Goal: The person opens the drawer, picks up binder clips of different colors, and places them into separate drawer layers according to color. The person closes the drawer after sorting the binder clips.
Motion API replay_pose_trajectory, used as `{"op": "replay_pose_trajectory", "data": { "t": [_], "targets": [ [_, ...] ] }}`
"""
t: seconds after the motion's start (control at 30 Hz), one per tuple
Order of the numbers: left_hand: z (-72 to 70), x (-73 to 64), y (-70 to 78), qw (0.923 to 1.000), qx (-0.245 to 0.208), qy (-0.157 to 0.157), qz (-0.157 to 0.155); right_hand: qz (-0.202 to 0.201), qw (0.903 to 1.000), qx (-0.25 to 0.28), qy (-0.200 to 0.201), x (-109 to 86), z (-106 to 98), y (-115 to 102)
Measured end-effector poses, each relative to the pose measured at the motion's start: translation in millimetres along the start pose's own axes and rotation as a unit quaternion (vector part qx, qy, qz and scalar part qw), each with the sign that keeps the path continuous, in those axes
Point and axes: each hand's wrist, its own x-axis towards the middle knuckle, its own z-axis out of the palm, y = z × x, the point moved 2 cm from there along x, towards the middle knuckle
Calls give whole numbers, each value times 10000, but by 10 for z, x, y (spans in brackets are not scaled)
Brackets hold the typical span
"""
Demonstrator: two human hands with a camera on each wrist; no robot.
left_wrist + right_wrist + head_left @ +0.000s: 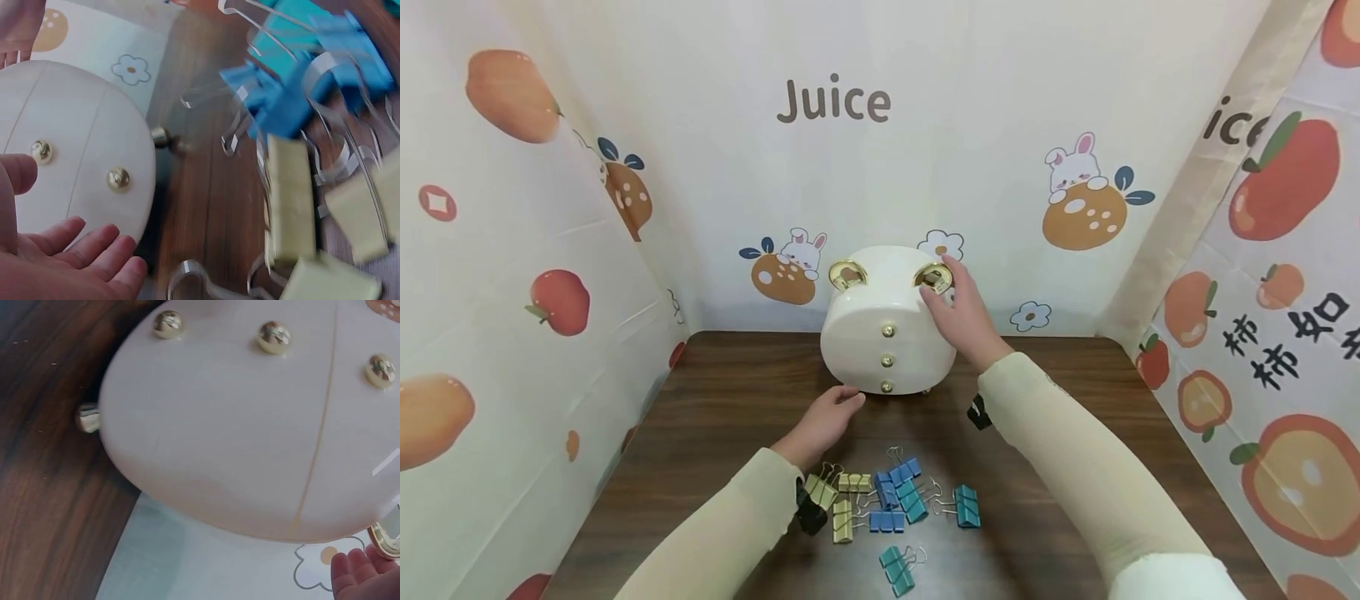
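Note:
A white rounded storage box point(857, 333) stands on the table, with gold ball knobs point(887, 361) down its front and two round gold ears on top. Seams between its drawer fronts show in the wrist views. My right hand point(966, 321) holds the box by its right gold ear point(932, 275), thumb in front and fingers at the outer side. My left hand point(823, 422) is low before the box's front, near the bottom knob; its fingers point(94, 250) are loosely extended around nothing. Whether a fingertip touches the box is unclear.
Several binder clips lie in front of the box: yellow ones point(843, 521), blue ones point(887, 522) and teal ones point(967, 507). The left forearm passes close beside the yellow clips. Printed cloth point(962, 167) hangs behind the table and along both sides.

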Motion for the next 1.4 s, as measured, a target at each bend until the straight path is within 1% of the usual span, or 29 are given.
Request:
{"op": "replay_pose_trajectory", "data": {
  "t": [0.13, 0.23, 0.4, 0.47, 0.53, 0.7, 0.83, 0.97, 1.03, 1.2, 1.4],
  "targets": [
    [59, 31, 39, 9996, -273, 79, -40, 38, 9996, -267, -56, 121, -2, -94],
    [95, 45, 41, 9992, -377, 135, 0, 182, 9987, -466, -102, 219, 14, -133],
    [157, 38, 40, 9978, -658, 47, -47, 403, 9976, -563, -63, 322, 37, -112],
    [182, 40, 50, 9971, -762, 5, -79, 467, 9978, -479, 13, 329, 41, -78],
    [205, 55, 58, 9965, -828, -14, -73, 613, 9977, -287, 90, 323, 42, -25],
    [239, 110, 39, 9959, -902, -25, -85, 1273, 9912, 312, 190, 292, 40, 99],
    [249, 127, 45, 9950, -991, -57, -99, 1516, 9863, 635, 114, 298, 55, 167],
    [264, 149, 64, 9930, -1161, -178, -140, 1737, 9804, 934, -47, 320, 86, 243],
    [273, 167, 74, 9914, -1269, -270, -158, 1813, 9782, 1010, -77, 331, 98, 274],
    [294, 208, 95, 9850, -1645, -476, -232, 1828, 9773, 1056, -154, 352, 125, 309],
    [301, 245, 77, 9765, -2053, -514, -404, 1968, 9747, 1027, -273, 377, 182, 341]
  ]
}}
